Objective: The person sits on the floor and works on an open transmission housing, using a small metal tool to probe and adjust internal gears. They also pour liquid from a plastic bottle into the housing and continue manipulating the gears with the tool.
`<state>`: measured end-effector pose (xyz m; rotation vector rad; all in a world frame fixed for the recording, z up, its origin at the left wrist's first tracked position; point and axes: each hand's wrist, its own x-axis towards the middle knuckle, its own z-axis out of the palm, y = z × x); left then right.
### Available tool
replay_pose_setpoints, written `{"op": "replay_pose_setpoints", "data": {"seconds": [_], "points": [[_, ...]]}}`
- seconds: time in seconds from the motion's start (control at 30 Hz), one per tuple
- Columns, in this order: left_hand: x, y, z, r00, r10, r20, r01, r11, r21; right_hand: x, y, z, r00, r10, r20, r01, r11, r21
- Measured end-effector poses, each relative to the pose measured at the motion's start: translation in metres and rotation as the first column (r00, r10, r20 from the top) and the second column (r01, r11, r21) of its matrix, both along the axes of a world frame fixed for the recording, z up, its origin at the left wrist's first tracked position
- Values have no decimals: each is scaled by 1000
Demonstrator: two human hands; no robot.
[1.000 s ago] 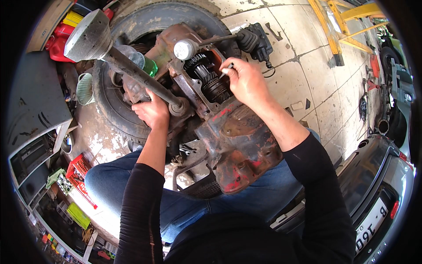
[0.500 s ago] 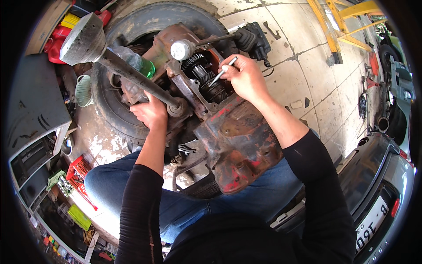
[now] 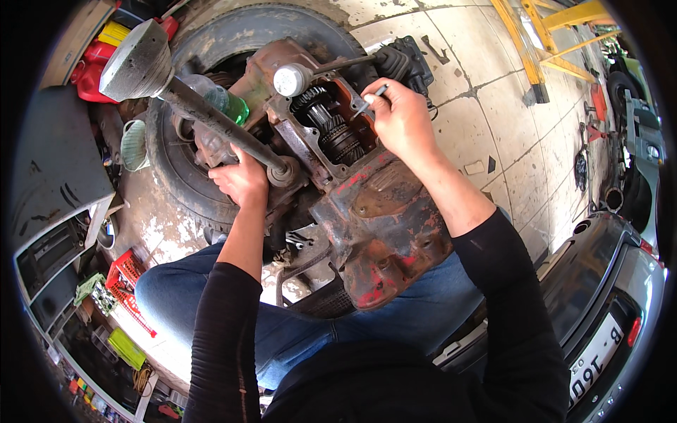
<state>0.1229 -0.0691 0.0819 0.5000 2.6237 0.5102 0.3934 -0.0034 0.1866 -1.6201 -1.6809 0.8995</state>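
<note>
A worn, rusty gearbox housing [image 3: 395, 229] with flakes of red paint sits in front of me, its top opening showing a stack of dark gears [image 3: 340, 143]. My right hand [image 3: 402, 125] is above the opening's right edge, pinching a thin pen-like metal rod [image 3: 381, 91] whose tip points down toward the inner wall. My left hand [image 3: 244, 182] is curled around the left part of the assembly, below a long steel shaft [image 3: 218, 125] that ends in a wide flange. Its fingertips are partly hidden. A white round cap [image 3: 288, 80] is beside the opening.
Beneath the gearbox lies a large tyre [image 3: 185, 185], with a clear bottle of green liquid [image 3: 236, 108] on it. A lever assembly with a rubber boot [image 3: 395, 63] is at the far right of it. Yellow stand legs [image 3: 523, 49], a dark car [image 3: 599, 247] and a metal cabinet [image 3: 60, 155] flank me.
My right hand has lifted the rod away from the gears and shifted slightly right and away from me, toward the opening's edge. My left hand stays where it was.
</note>
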Motion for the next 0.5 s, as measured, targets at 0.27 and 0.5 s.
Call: {"op": "replay_pose_setpoints", "data": {"seconds": [0.27,0.5], "points": [[2,1,0,1000,-4,-20,5,1000,10,-4,1,-15,974,36,-223,-87,972,-220],[0,0,-6,998,-9,-58,10,1000,16,-7,-2,9,974,136,181,-122,989,-86]]}}
